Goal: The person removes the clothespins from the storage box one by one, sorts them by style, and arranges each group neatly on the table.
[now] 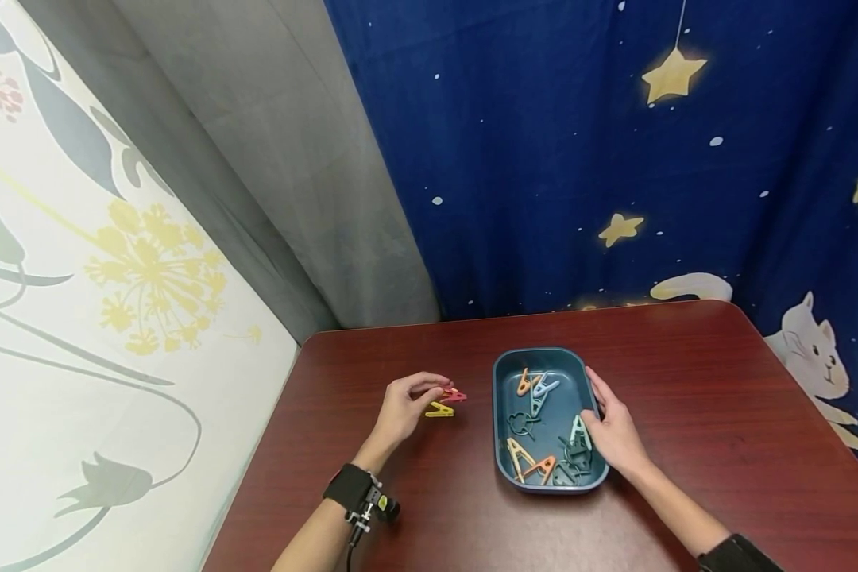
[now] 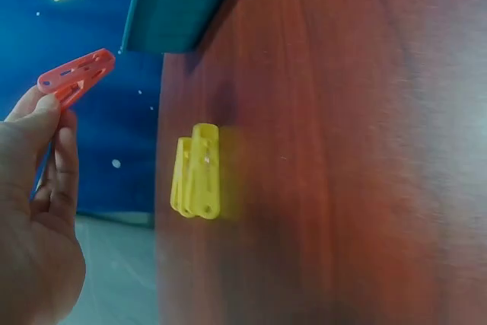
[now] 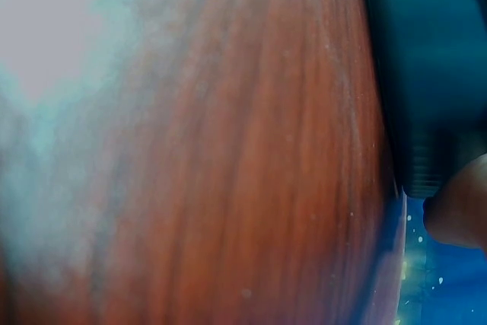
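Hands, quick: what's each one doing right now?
Left hand: pinching the red clip.
Right hand: resting on the tray rim, apparently holding nothing.

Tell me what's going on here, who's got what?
A person sits at a dark red table. The left hand pinches a red clip just above the tabletop, with a yellow clip lying on the table right beside it. The right hand rests on the right rim of a teal tray, which holds a loose pile of orange, blue and green clips.
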A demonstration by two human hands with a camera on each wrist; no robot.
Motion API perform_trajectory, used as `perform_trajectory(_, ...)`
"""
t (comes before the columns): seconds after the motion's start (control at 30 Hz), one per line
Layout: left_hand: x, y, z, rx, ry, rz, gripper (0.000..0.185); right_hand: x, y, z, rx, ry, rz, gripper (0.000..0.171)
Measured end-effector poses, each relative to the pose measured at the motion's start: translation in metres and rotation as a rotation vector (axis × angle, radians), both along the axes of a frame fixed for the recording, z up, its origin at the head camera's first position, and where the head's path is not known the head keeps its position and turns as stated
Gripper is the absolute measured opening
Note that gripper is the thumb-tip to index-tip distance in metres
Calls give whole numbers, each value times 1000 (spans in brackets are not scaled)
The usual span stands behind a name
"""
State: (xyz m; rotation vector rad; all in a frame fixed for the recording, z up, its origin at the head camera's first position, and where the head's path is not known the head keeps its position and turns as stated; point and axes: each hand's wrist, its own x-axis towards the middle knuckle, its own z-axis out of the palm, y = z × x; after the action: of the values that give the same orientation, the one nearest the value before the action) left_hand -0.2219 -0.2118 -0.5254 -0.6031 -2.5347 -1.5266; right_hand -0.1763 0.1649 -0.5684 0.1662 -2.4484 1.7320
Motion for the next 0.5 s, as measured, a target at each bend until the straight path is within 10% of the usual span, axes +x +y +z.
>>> perform_trajectory(0.5,21,-22,-32,-59,-110,100,15,0,0,1,2,-13,0,76)
